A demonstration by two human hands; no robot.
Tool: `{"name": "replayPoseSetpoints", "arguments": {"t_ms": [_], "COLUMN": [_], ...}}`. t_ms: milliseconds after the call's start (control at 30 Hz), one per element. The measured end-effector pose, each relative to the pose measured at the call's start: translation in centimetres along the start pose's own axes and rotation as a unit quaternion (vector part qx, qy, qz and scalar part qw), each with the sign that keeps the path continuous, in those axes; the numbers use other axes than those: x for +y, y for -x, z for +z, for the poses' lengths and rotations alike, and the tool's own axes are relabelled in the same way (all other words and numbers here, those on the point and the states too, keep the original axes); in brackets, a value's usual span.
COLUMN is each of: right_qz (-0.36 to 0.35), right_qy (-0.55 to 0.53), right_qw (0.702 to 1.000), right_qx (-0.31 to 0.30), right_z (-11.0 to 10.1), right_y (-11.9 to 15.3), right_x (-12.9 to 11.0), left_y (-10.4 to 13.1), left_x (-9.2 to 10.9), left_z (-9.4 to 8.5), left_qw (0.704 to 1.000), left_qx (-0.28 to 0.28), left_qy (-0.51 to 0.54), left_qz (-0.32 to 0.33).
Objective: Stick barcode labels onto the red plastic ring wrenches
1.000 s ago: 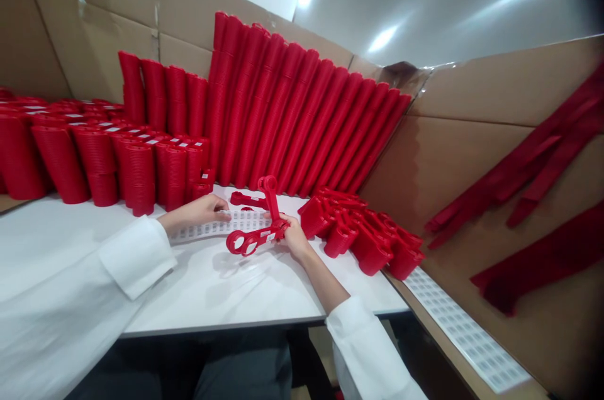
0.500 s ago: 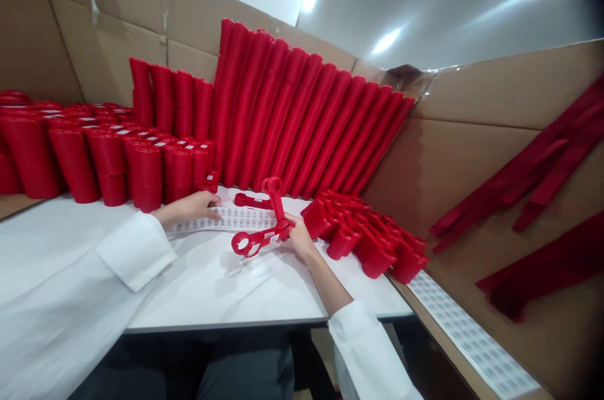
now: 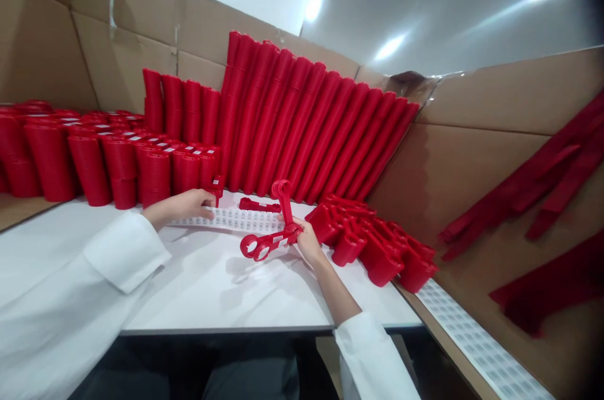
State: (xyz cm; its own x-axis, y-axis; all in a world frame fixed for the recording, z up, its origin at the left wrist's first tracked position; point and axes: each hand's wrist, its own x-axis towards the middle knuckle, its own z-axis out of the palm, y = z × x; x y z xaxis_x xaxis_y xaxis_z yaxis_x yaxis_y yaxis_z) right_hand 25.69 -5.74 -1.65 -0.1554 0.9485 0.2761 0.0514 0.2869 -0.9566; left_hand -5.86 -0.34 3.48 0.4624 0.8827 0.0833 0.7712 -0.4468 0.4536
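My left hand (image 3: 192, 204) is closed at the left part of a white label sheet (image 3: 243, 220) printed with rows of small grey marks, thumb and fingers pinching near its upper edge. My right hand (image 3: 307, 241) grips red plastic parts with ring-shaped ends (image 3: 268, 244), spread apart so that one points up and others point left. A small white label shows on the lower part. The right end of the sheet passes behind these parts, by my right fingers. Behind the sheet lies a single red plastic piece (image 3: 258, 205) on the white table (image 3: 198, 287).
Tall leaning stacks of red parts (image 3: 302, 123) line the back. Shorter stacks with white labels on top (image 3: 120, 164) stand at the left. A jumbled red pile (image 3: 372, 239) sits at the right, beside another label sheet (image 3: 476, 337). Cardboard walls (image 3: 491, 161) enclose the table.
The view has shifted slightly, moving the scene right and down. My left hand has slid a little left along the label sheet. My right hand keeps its hold on the red parts.
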Motion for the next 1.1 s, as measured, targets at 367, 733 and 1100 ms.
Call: {"name": "replayPoseSetpoints", "arguments": {"t_ms": [367,733,1100], "right_qz": [0.014,0.023,0.024], "right_qy": [0.007,-0.015,-0.035], "right_qw": [1.000,1.000,0.999], "right_qx": [0.002,-0.005,0.002], "right_z": [0.0,0.3,-0.2], "right_y": [0.1,0.4,0.2], "right_x": [-0.3,-0.3,-0.7], "left_y": [2.2,4.9,6.3], "left_x": [-1.3,-1.7,-2.9], "left_z": [-0.3,-1.4,-3.5], "left_qw": [0.999,0.989,0.985], "left_qx": [-0.024,-0.013,-0.029], "left_qy": [-0.028,-0.147,-0.169], "left_qz": [0.029,0.027,0.002]}}
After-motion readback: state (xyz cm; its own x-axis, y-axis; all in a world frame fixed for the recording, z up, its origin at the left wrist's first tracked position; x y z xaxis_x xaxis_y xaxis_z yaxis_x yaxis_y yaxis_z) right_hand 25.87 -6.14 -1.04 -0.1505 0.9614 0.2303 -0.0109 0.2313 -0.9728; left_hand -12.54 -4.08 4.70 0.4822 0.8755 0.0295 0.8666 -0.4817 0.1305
